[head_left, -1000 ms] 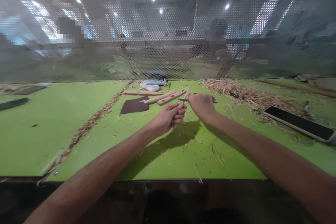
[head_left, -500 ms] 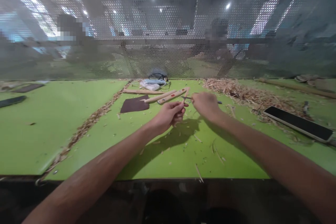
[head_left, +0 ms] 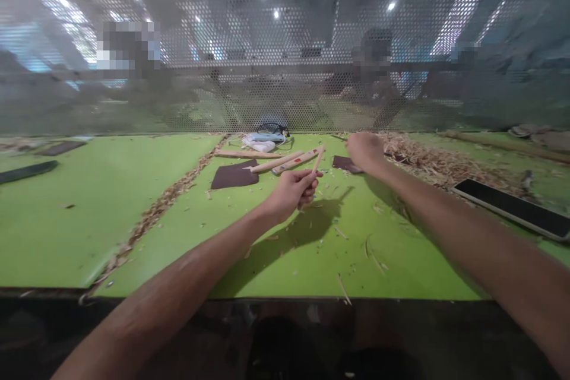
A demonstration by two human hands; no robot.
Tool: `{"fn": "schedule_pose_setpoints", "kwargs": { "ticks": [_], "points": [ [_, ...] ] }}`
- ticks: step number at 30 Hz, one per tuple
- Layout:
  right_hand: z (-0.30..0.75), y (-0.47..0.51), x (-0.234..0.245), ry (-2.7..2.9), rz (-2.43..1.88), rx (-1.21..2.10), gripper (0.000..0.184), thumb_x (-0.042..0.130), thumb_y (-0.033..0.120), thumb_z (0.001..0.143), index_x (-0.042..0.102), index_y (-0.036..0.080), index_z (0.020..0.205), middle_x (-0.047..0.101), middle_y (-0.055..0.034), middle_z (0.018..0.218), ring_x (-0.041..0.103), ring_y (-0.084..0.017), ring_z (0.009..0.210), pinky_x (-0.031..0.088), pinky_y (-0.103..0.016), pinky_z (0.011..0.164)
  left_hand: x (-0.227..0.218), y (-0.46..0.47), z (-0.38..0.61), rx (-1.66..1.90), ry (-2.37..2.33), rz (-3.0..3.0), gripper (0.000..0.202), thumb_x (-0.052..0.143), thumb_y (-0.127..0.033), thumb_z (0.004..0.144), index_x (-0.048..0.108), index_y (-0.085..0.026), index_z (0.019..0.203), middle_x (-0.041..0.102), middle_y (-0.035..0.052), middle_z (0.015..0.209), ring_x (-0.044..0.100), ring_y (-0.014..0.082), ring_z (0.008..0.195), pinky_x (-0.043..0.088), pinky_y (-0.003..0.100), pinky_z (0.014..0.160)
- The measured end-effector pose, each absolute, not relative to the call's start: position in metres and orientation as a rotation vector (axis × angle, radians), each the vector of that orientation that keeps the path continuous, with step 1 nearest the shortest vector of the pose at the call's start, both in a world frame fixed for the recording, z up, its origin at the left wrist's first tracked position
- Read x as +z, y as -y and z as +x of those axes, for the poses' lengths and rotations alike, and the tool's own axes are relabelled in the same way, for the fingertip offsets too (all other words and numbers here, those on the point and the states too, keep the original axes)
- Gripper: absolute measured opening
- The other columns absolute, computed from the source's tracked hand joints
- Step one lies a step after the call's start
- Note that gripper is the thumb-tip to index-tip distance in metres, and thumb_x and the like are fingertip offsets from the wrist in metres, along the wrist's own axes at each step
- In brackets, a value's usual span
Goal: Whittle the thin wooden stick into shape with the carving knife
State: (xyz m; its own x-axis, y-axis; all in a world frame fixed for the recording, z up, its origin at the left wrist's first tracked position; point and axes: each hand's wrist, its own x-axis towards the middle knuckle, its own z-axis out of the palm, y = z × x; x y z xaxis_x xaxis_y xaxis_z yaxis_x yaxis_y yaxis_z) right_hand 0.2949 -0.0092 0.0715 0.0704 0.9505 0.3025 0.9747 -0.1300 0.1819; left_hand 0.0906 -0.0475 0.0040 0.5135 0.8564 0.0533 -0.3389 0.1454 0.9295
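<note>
My left hand [head_left: 294,191] is closed, pinching a thin wooden stick [head_left: 317,158] that points up and away from me over the green table. To its right and farther off, my right hand [head_left: 366,151] is a blurred fist around a small knife [head_left: 339,137], whose thin dark blade sticks out to the left. The handle is hidden in the fist. Below that hand lies a dark brown sheet [head_left: 342,163], partly covered. Beyond my left hand rest a pale wooden strip with coloured marks [head_left: 299,161], a pointed wooden stick [head_left: 271,162] and another dark brown sheet [head_left: 234,174].
A heap of wood shavings [head_left: 439,157] spreads at the right, beside a phone [head_left: 512,206]. A white and blue bundle with a cord [head_left: 262,141] lies by the perforated screen [head_left: 285,95]. More shavings fill the table seam [head_left: 164,200]. Blurred people are behind the screen.
My right hand has moved away from the stick with the knife, up and to the right, over the brown sheet. My left hand keeps its hold on the stick. The view has shifted slightly.
</note>
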Motion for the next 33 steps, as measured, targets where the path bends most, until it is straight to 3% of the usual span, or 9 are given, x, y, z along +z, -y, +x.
{"fn": "schedule_pose_setpoints", "kwargs": {
  "ticks": [5,7,13,21,23,25,27,30,33],
  "points": [
    [0.274,0.036,0.073,2.157,-2.230,-0.447,0.041,0.041,0.016,0.110,0.080,0.005,0.107,0.077,-0.0187,0.089,0.073,-0.023,0.077,0.052,-0.029,0.069,0.003,0.042,0.092,0.976,-0.612,1.071,0.014,0.070,-0.019,0.101,0.076,-0.007,0.097,0.063,0.0026,0.078,0.046,0.0035,0.054,0.032,0.016,0.047],
    [0.257,0.050,0.067,2.291,-2.169,-0.448,0.039,0.041,0.013,0.109,0.080,0.007,0.109,0.078,-0.0168,0.089,0.075,-0.025,0.080,0.053,-0.030,0.069,0.001,0.041,0.094,0.994,-0.585,1.037,0.019,0.065,-0.018,0.104,0.077,-0.006,0.095,0.065,0.0041,0.080,0.050,0.0041,0.057,0.038,0.016,0.050],
    [0.243,0.055,0.056,2.328,-2.118,-0.519,0.042,0.038,0.006,0.104,0.078,0.005,0.116,0.079,-0.0226,0.096,0.078,-0.033,0.095,0.057,-0.038,0.076,-0.002,0.040,0.096,1.010,-0.555,0.991,0.016,0.070,-0.012,0.099,0.075,-0.005,0.085,0.059,0.0008,0.072,0.048,0.0041,0.057,0.038,0.015,0.052],
    [0.250,0.007,0.061,2.262,-2.143,-0.479,0.038,0.043,0.003,0.102,0.078,0.000,0.114,0.078,-0.0230,0.097,0.075,-0.028,0.095,0.054,-0.033,0.081,0.013,0.040,0.089,1.016,-0.767,0.937,0.025,0.061,-0.010,0.104,0.073,-0.006,0.082,0.053,-0.0011,0.066,0.042,0.0034,0.050,0.029,0.015,0.046],
    [0.263,-0.006,0.070,2.150,-2.248,-0.449,0.033,0.046,-0.002,0.099,0.078,-0.005,0.104,0.076,-0.0253,0.092,0.074,-0.027,0.089,0.053,-0.033,0.078,0.012,0.040,0.089,0.993,-0.771,0.940,0.025,0.062,-0.009,0.104,0.073,-0.006,0.082,0.054,-0.0006,0.066,0.043,0.0035,0.050,0.030,0.015,0.046],
    [0.277,-0.011,0.078,2.032,-2.309,-0.461,0.032,0.047,-0.003,0.098,0.077,-0.007,0.108,0.075,-0.0293,0.099,0.074,-0.030,0.095,0.053,-0.035,0.080,0.010,0.039,0.088,0.992,-0.729,0.950,0.024,0.060,-0.010,0.105,0.074,-0.005,0.086,0.056,0.0004,0.069,0.045,0.0037,0.052,0.031,0.015,0.047],
    [0.285,-0.006,0.080,1.989,-2.318,-0.443,0.033,0.046,0.002,0.101,0.078,-0.004,0.109,0.076,-0.0274,0.100,0.074,-0.029,0.094,0.053,-0.034,0.079,0.010,0.038,0.087,1.013,-0.658,0.947,0.022,0.058,-0.012,0.107,0.074,-0.005,0.093,0.057,0.0008,0.072,0.047,0.0043,0.054,0.032,0.015,0.048],
    [0.275,0.015,0.070,2.054,-2.283,-0.338,0.039,0.042,0.011,0.107,0.081,0.007,0.105,0.077,-0.0170,0.090,0.072,-0.021,0.077,0.052,-0.028,0.069,0.010,0.037,0.085,0.978,-0.603,0.956,0.021,0.058,-0.017,0.108,0.075,-0.006,0.102,0.056,-0.0003,0.072,0.043,0.0047,0.052,0.030,0.016,0.046],
    [0.254,0.037,0.056,2.158,-2.212,-0.291,0.037,0.046,0.019,0.107,0.082,0.015,0.104,0.079,-0.0132,0.092,0.075,-0.023,0.084,0.053,-0.028,0.072,0.010,0.038,0.084,0.947,-0.586,0.989,0.016,0.066,-0.018,0.104,0.076,-0.006,0.101,0.056,0.0001,0.073,0.040,0.0046,0.052,0.031,0.018,0.048]
  ]
}}
